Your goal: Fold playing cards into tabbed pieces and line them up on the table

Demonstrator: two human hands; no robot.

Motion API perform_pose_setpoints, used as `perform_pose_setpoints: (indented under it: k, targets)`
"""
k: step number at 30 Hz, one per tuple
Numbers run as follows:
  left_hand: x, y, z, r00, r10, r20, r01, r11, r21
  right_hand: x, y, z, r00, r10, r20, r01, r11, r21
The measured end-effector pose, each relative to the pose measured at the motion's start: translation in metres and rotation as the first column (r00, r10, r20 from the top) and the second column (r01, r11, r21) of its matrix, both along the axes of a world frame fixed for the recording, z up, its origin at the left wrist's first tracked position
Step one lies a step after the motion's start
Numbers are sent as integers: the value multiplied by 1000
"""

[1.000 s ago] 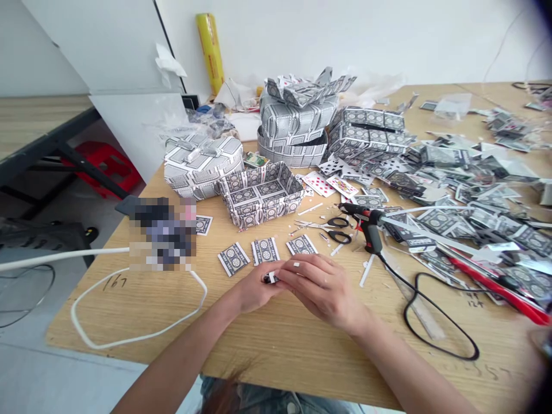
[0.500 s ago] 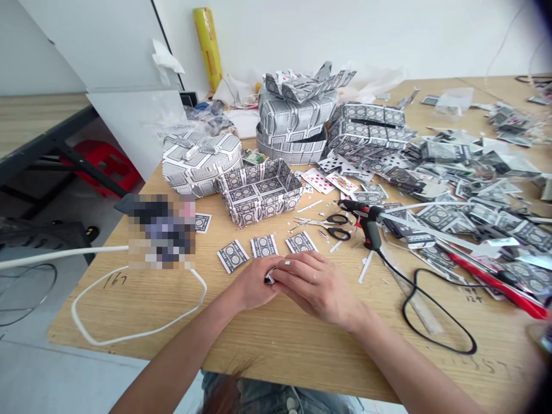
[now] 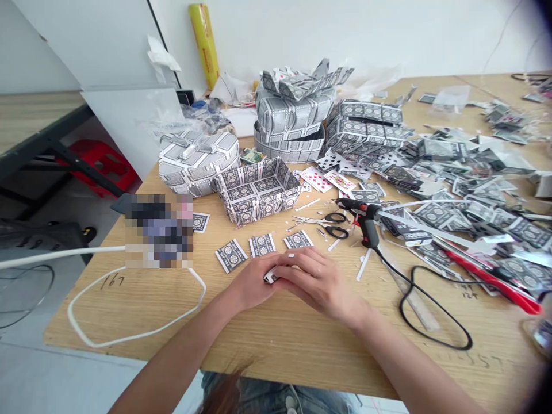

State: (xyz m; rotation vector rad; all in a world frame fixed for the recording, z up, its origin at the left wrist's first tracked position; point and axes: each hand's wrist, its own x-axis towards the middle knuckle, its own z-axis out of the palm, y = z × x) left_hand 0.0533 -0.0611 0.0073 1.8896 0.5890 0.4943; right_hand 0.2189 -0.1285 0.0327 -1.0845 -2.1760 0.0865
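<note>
My left hand (image 3: 254,283) and my right hand (image 3: 313,280) meet over the front part of the table. Between them they grip a small folded card piece (image 3: 271,276), of which only a black and white edge shows; the fingers hide the rest. Just beyond my hands lie three patterned card squares, the left one (image 3: 231,256), the middle one (image 3: 262,245) and the right one (image 3: 298,240), partly behind my fingers. Farther back stands an open rectangular basket (image 3: 259,192) made of folded cards.
Scissors (image 3: 330,224) and a black glue gun (image 3: 364,218) with its cable lie to the right, before heaped cards (image 3: 448,213). More card baskets (image 3: 297,112) stand behind. A white cable (image 3: 138,336) loops at the left, near a pixelated patch.
The whole view has shifted slightly. My right hand's fingers have moved a little around the held piece, and slightly more of its edge shows.
</note>
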Motion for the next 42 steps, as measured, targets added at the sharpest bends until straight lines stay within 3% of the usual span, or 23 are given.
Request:
perform_pose_setpoints:
  k: [8,12,18,23,28,36,42]
  targets:
    - [-1,0,-1,998,39,47,-45,993,112,21,1,9,999,0,-39,-3,998,-59]
    - [-1,-1,-2,996,60,64,-69,987,148,23,-4,11,998,-1,55,1,1000,-4]
    - [1,-1,1,992,112,61,-118,987,105,20,-4,2,986,-23,163,0,990,142]
    - [2,-3,4,989,142,49,-147,981,123,15,-2,-5,988,-69,139,55,993,107]
    - [2,-6,7,983,178,44,-181,979,91,11,-5,-8,993,-103,64,87,972,218]
    - [2,-5,6,988,144,62,-151,980,127,10,-4,-16,996,-78,39,69,979,189]
    - [1,-3,6,990,135,44,-140,980,140,9,-2,-11,995,-68,67,55,984,169]
